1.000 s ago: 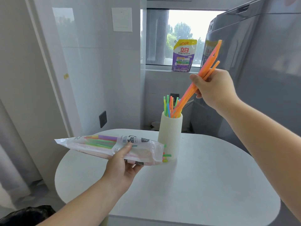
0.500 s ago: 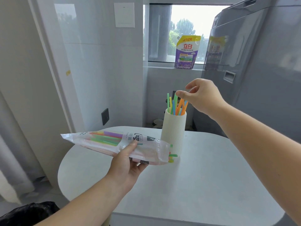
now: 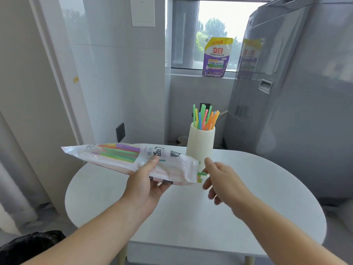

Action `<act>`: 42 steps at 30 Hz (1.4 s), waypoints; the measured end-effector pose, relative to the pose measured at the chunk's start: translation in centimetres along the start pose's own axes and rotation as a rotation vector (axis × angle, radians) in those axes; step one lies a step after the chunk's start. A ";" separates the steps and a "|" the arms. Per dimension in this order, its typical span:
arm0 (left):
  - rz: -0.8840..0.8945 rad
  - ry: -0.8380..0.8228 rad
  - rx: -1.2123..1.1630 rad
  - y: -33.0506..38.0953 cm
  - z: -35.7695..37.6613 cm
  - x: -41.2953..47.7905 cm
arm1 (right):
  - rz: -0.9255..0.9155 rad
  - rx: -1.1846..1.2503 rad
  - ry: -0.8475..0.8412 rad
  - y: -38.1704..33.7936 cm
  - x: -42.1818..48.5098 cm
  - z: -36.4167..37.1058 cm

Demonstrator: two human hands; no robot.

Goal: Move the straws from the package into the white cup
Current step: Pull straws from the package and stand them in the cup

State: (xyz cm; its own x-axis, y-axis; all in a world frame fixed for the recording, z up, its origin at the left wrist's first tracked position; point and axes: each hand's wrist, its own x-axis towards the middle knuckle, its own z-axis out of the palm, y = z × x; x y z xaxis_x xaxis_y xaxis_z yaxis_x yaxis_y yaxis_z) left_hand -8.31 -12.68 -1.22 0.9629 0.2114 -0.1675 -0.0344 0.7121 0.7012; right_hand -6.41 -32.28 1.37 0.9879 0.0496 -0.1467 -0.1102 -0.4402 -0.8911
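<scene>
A ribbed white cup [image 3: 201,144] stands at the back of the white round table [image 3: 248,197], with several coloured straws [image 3: 206,117] sticking out of its top. My left hand [image 3: 145,186] grips a clear plastic straw package [image 3: 122,159] held level above the table, its open end pointing right. Green straw tips [image 3: 201,174] poke from that opening. My right hand [image 3: 223,180] is empty with fingers spread, right beside the opening and just in front of the cup's base.
A grey washing machine [image 3: 298,111] rises to the right of the table. A purple detergent pouch [image 3: 216,58] sits on the window sill behind. White wall panels stand to the left, and a black bag [image 3: 28,245] lies on the floor at lower left.
My right hand dropped the orange straws into the cup, let go, and came down to the package's open end. The package has stayed in my left hand.
</scene>
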 end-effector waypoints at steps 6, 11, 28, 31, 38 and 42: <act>0.098 -0.081 0.134 0.0 0.8 -0.6 | 0.159 0.420 0.016 1.3 -0.4 1.8; 0.117 -0.119 0.180 -0.2 1.3 -1.3 | 0.087 0.462 0.055 1.2 -0.7 2.2; 0.004 0.016 0.013 0.0 0.6 -0.4 | -0.076 0.430 0.181 1.3 -0.4 0.2; 0.003 0.017 0.013 -0.1 0.6 -0.5 | -0.100 0.427 0.162 1.2 -0.6 0.3; -0.011 0.053 0.002 0.8 0.2 -0.2 | -0.208 0.424 0.228 1.2 0.0 -0.8; -0.012 0.062 -0.006 0.7 0.0 -0.1 | -0.184 0.564 0.121 1.3 0.1 -1.5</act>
State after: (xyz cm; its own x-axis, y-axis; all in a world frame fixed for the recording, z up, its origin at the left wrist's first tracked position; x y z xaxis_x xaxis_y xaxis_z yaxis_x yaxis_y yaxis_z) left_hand -8.37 -12.18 -0.67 0.9447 0.2442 -0.2188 -0.0247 0.7185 0.6951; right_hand -6.30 -34.18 0.83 0.9980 -0.0371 0.0519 0.0557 0.1109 -0.9923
